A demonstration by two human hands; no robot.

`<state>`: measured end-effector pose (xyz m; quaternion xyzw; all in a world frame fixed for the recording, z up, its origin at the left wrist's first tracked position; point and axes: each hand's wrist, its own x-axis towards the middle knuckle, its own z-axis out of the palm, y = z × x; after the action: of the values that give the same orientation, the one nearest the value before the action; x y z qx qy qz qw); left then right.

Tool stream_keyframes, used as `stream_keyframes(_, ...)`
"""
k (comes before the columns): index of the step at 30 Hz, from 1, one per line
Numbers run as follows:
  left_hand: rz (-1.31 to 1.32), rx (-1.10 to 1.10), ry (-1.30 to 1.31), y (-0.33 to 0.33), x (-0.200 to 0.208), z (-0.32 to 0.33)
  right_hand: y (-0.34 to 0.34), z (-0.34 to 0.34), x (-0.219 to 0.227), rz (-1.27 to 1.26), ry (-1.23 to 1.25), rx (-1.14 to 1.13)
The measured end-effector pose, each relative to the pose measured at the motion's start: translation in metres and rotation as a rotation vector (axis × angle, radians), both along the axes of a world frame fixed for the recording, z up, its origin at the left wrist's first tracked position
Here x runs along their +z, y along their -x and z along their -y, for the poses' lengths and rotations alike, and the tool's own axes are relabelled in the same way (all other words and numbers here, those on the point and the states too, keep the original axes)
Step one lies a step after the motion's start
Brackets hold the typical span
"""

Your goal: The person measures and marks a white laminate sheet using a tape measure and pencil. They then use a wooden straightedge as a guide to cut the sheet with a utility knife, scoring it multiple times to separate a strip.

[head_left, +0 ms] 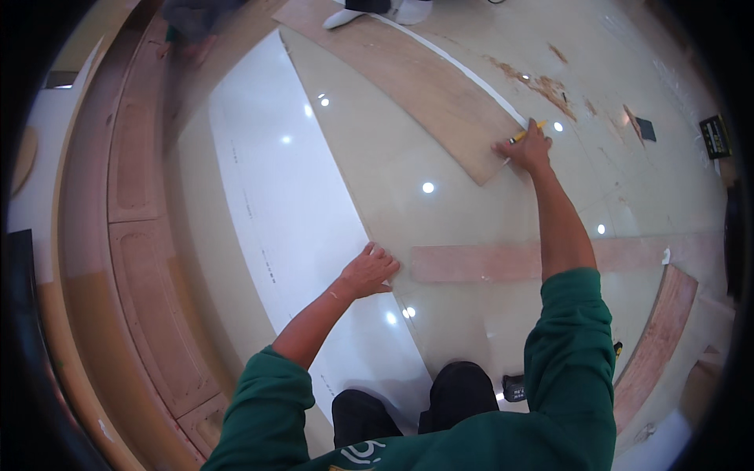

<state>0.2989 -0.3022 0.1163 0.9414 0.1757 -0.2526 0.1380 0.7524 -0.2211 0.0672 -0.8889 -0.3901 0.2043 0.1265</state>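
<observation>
In the head view, a glossy beige floor beneath both hands, dotted with light reflections; well to the left of the left hand, panelled reddish-brown woodwork. Leans over the floor with both arms stretched forward. Rests the left hand, fingers partly curled, on the right edge of a long white panel; impossible to tell whether pinching that edge or only pressing on it. Holds in the right hand, with bent fingers closed, a slim yellow tool, and touches with the same hand the near end of a long brown board. Ahead of the right hand, along that board's right edge, a white strip; farther ahead, another person's feet in white socks. To the right of the right hand, brown debris and a small dark square. Just right of the left hand, passing beneath the right forearm, a pinkish board; behind and right of the right hand, a shorter reddish board.
</observation>
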Motion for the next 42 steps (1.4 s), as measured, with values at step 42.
stream_keyframes(42, -0.056, -0.127, 0.020, 0.042, 0.011, -0.024, 0.215, 0.113, 0.019, -0.387, -0.108, 0.109)
